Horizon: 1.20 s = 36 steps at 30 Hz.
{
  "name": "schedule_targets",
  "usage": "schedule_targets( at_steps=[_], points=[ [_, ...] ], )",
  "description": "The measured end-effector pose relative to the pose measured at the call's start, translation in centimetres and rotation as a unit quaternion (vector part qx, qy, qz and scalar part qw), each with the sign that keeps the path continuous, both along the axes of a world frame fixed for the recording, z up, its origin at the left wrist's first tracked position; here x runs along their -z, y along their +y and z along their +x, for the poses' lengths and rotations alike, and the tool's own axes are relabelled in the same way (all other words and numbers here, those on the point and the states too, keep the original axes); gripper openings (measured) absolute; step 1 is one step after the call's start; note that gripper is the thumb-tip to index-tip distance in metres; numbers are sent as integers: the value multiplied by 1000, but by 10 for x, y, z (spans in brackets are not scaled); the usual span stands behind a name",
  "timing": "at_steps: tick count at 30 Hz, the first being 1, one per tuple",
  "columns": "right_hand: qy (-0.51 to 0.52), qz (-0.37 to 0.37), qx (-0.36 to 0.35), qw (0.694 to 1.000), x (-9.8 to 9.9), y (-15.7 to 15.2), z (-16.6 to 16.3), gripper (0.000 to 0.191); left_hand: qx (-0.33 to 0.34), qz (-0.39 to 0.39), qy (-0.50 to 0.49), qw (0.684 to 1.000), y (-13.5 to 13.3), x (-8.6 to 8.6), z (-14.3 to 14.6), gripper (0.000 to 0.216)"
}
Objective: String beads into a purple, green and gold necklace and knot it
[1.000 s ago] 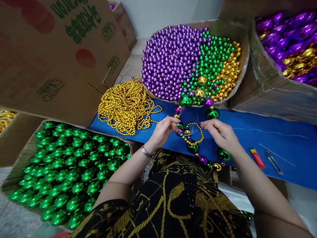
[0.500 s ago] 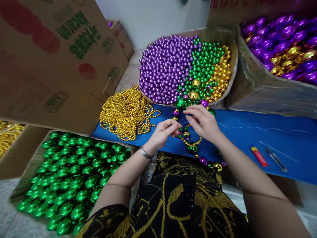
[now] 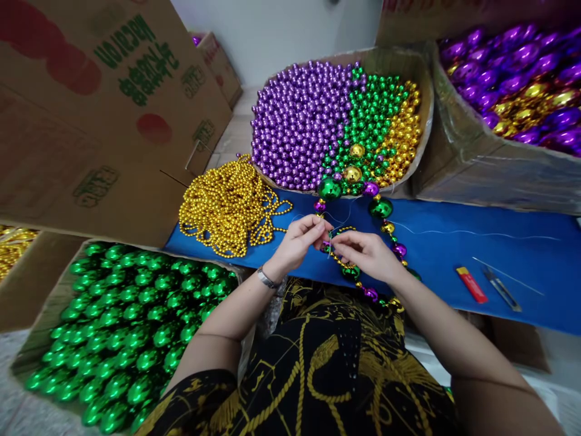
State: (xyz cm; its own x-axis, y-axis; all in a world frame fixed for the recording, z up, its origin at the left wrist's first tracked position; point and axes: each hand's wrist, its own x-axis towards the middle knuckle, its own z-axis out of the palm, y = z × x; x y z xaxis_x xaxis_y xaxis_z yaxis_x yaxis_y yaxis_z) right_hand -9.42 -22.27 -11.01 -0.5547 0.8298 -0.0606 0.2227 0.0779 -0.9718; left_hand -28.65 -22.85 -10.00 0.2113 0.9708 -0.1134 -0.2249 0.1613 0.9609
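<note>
Pale thread sat pinched in the left hand, the right hand narrowed just beside, its hold unclear; it looked light, limp, slippery, best gripped by fingertips. Around lay the bead strand, on the blue table.

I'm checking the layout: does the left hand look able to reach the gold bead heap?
Probably yes: the gold bead heap lies near the left hand with nothing tall between, though its fingers seem busy with thread.
</note>
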Motion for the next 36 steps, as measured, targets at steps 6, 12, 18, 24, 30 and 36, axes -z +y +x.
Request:
schedule_targets(
  at_steps=[6,12,18,24,30,36],
  points=[
    [-20,-5,66,998,6,0,-13,22,12,29,21,999,-2,-1,2,27],
    [91,-147,33,984,8,7,2,33,1,28,33,999,-1,1,-3,29],
    [115,-192,45,974,7,2,-3,36,3,27,29,999,0,0,-2,29],
    [21,-76,31,996,7,5,-16,34,21,48,53,997,-1,-1,1,30],
    [-105,155,64,980,8,11,-24,18,41,77,88,992,-4,1,2,31],
    [-73,148,34,986,4,15,1,24,8,53,59,997,-4,3,-2,29]
  ],
)
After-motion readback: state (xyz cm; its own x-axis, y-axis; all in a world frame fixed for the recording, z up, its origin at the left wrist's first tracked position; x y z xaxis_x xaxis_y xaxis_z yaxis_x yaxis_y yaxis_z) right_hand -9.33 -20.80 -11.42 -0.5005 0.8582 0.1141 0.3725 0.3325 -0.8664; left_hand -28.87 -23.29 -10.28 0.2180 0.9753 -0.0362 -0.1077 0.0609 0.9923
